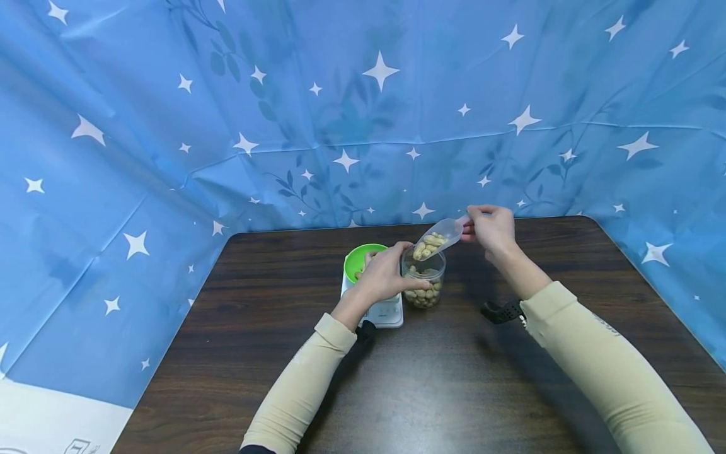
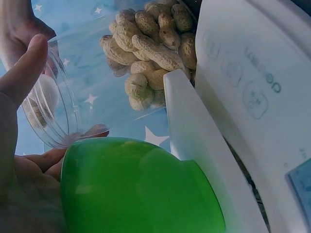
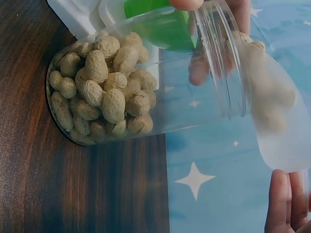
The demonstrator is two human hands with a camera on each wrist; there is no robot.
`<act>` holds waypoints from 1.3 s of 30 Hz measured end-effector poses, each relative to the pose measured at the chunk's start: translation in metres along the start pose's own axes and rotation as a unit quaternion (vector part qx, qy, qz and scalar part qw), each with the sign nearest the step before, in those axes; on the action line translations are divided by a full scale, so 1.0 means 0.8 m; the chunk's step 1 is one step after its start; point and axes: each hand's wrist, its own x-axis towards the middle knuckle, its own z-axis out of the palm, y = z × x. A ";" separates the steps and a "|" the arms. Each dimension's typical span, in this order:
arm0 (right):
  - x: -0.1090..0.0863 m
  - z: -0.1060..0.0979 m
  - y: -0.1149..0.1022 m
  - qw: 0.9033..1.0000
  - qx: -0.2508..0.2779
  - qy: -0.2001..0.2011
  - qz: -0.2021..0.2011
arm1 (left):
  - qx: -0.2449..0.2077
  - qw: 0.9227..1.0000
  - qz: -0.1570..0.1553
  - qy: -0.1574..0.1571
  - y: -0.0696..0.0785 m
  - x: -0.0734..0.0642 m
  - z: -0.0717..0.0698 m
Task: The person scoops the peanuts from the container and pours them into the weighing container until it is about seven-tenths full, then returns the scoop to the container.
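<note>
A clear plastic jar [image 1: 438,272], partly filled with unshelled peanuts [image 3: 114,104], stands on the table. My left hand [image 1: 384,275] grips it near the rim, thumb on one side and fingers on the other. With the fingers of my right hand [image 1: 495,232] I hold the handle of a translucent scoop [image 1: 452,229]. The scoop carries several peanuts [image 1: 431,242] and tilts down toward the jar, its front end over the mouth. Beside the jar, partly behind my left hand, a green bowl [image 1: 354,260] sits on a white kitchen scale [image 1: 388,315].
The dark wooden table [image 1: 255,353] reaches back to a blue curtain [image 1: 317,120] with white stars. In the left wrist view the scale's buttons [image 2: 233,73] and part of its display [image 2: 301,187] show. A dark strap [image 1: 503,311] hangs at my right wrist.
</note>
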 end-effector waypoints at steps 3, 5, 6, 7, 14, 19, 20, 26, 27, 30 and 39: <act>0.000 -0.001 -0.002 1.000 0.011 0.000 0.000 | 0.000 1.000 0.007 0.004 0.000 0.000 0.001; 0.000 -0.001 -0.005 1.000 0.017 0.001 -0.001 | 0.003 1.000 0.012 0.006 0.000 0.001 0.002; 0.000 -0.001 -0.006 1.000 0.019 0.001 -0.002 | 0.005 1.000 0.015 0.008 -0.001 0.001 0.002; 0.000 -0.001 -0.007 1.000 0.026 0.001 -0.003 | 0.006 1.000 0.018 0.008 -0.001 0.001 0.002; -0.002 0.004 -0.015 0.999 0.049 -0.005 -0.008 | -0.004 1.000 0.017 0.001 0.000 -0.006 -0.006; -0.003 0.010 -0.018 0.998 0.065 -0.010 -0.020 | 0.014 1.000 0.021 0.015 -0.010 -0.016 -0.019; -0.003 0.011 -0.018 0.998 0.062 -0.010 -0.023 | 0.020 0.999 0.023 0.019 -0.013 -0.018 -0.021; -0.004 0.024 -0.014 0.997 0.072 -0.014 -0.026 | 0.026 0.999 0.017 0.037 -0.035 -0.033 -0.029; -0.004 0.026 -0.013 0.996 0.079 -0.015 -0.028 | 0.026 0.999 0.014 0.040 -0.039 -0.035 -0.030; -0.003 0.034 -0.012 0.995 0.090 -0.018 -0.033 | 0.023 0.999 0.006 0.049 -0.047 -0.041 -0.033; -0.003 0.055 -0.010 0.997 0.072 -0.021 -0.029 | 0.022 0.999 -0.023 0.044 -0.063 -0.053 -0.039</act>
